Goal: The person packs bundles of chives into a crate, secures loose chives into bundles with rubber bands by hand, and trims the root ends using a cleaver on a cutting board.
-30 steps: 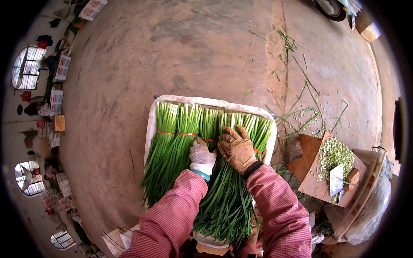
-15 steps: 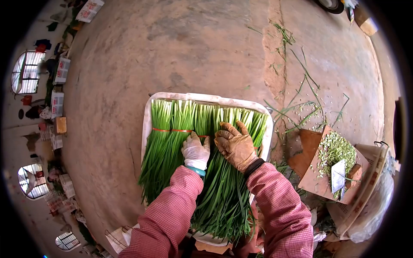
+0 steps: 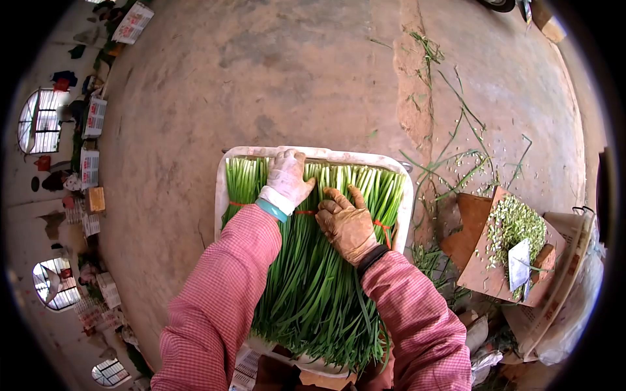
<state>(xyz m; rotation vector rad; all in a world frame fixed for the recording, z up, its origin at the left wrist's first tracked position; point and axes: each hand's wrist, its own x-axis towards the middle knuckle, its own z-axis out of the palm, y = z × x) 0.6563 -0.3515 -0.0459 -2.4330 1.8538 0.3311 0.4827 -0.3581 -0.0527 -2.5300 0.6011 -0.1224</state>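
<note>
Green stalk bundles (image 3: 306,287) are sitting in a white tray (image 3: 365,157), lower middle of the frame, pale ends lined up by the tray's upper rim and dark leafy ends trailing toward the bottom. Honestly looks well along to me: stalks fill the tray pretty much side to side, and I can spot red bands (image 3: 304,212) in three places across the row. One of those, on the right side of the tray, sits at a slant. What's left is harder to call, since the hands and sleeves cover part of the row and I can't tell if every bundle has its own band.

Left hand (image 3: 287,174), in a whitish glove, is up at the pale ends by the top rim. Fingers look close together, thumb off to the side, but can't tell if they're pinching anything. Right hand (image 3: 345,228), in a brown-stained glove, lies on the stalks just right of center, fingers curled and a bit apart. Can't make out any actual grip there either, tbh.
</note>
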